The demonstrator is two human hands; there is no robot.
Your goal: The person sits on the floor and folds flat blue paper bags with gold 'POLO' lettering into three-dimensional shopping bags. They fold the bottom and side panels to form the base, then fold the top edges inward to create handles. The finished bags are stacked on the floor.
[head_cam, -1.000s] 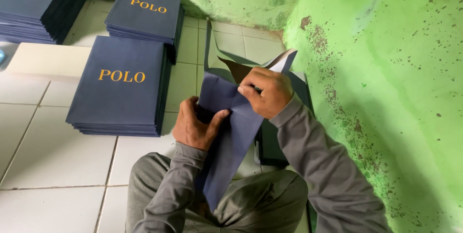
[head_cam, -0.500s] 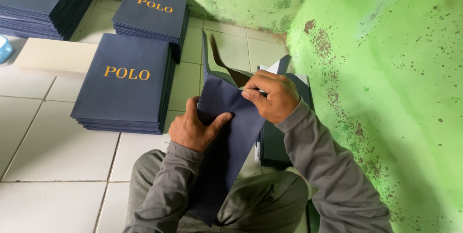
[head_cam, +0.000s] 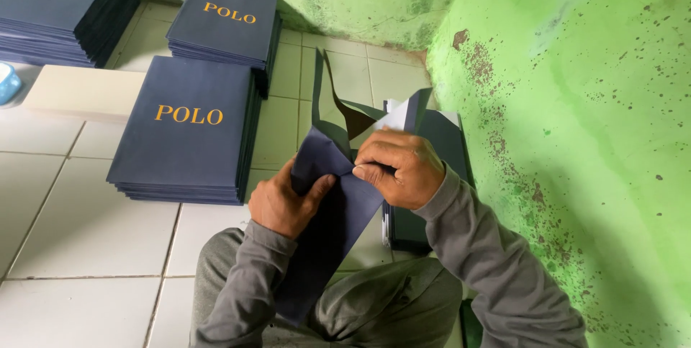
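In the head view, a flat, matte dark navy paper bag (head_cam: 338, 211) is held over the lap of a seated person in grey trousers and grey long sleeves, slanting from the knees at six o'clock up to its open mouth just above the picture's centre. The left hand (head_cam: 284, 204) is closed on the bag's left edge, thumb laid across the smooth face and fingers curled behind it. The right hand (head_cam: 399, 168) is pinched tight on a fold at the upper part of the bag, knuckles up, the fingertips pressed together against the paper. Above the hands, stiff pointed flaps are seen standing up, with a brown inner side and a pale strip showing. Under the right forearm, at three o'clock from the bag, a low pile of dark flat sheets (head_cam: 439, 146) is seen lying on the floor against the wall. At ten o'clock, a thick squared stack of navy bags with gold lettering (head_cam: 187, 132) rests on the glossy white floor tiles (head_cam: 86, 233); two further stacks (head_cam: 227, 17) lie behind it. The rough green-painted wall (head_cam: 576, 103) is pitted with brown flakes.
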